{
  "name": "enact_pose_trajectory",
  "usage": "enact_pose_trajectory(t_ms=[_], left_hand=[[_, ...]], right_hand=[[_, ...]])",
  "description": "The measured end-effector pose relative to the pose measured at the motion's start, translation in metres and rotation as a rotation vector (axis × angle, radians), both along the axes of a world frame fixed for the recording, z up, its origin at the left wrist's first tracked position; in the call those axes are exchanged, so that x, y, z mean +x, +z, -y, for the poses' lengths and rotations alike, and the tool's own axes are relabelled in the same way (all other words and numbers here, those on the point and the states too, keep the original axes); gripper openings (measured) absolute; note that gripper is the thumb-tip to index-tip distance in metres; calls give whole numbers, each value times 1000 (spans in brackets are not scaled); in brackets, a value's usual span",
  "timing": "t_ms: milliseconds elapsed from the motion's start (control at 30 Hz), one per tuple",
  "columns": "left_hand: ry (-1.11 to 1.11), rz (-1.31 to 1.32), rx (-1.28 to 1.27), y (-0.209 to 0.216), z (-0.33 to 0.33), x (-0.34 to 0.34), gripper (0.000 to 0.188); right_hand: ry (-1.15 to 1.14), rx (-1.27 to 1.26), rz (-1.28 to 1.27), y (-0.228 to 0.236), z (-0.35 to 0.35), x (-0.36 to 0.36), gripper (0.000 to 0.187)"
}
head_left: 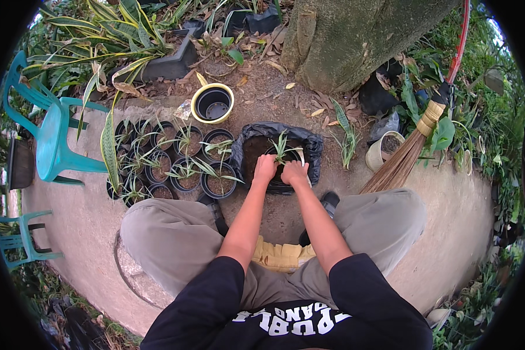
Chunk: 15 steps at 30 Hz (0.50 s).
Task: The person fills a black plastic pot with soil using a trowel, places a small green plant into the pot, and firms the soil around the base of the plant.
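Observation:
A small spiky plant with narrow green-and-pale leaves (280, 147) stands in a black pot inside a container lined with a black plastic bag (313, 143), which holds dark soil (252, 153). At the pot's near left, my left hand (265, 168) is closed, its fingers curled in at the plant's base. My right hand (294, 172) is closed as well, on the near right side, with its fingers bent down by the pot. Both hands nearly meet below the leaves, and their fingertips are partly hidden. A pale curved edge (300, 155) shows beside my right hand.
Several black pots with similar small plants (219, 180) crowd the left. A yellow-rimmed pot (212, 103) stands beyond them. Right of the container are a loose leafy plant (348, 140), a pale pot (385, 147) and a stick broom (403, 153). Teal chairs (51, 140) stand far left; a tree trunk (356, 44) rises behind.

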<state>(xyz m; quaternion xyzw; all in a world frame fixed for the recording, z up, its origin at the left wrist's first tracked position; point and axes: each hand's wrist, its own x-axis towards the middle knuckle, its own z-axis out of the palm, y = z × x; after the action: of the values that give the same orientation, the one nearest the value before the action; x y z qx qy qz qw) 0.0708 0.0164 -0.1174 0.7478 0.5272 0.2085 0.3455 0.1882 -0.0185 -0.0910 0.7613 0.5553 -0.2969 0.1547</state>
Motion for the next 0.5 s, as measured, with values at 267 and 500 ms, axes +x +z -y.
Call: enact_pose_trajectory(t_ms=[267, 500], left_hand=[[-20, 24, 44, -4, -1, -3, 16], [-26, 7, 11, 1, 1, -1, 16]], right_hand=[[128, 54, 110, -18, 15, -8, 47], [98, 9, 112, -18, 15, -11, 48]])
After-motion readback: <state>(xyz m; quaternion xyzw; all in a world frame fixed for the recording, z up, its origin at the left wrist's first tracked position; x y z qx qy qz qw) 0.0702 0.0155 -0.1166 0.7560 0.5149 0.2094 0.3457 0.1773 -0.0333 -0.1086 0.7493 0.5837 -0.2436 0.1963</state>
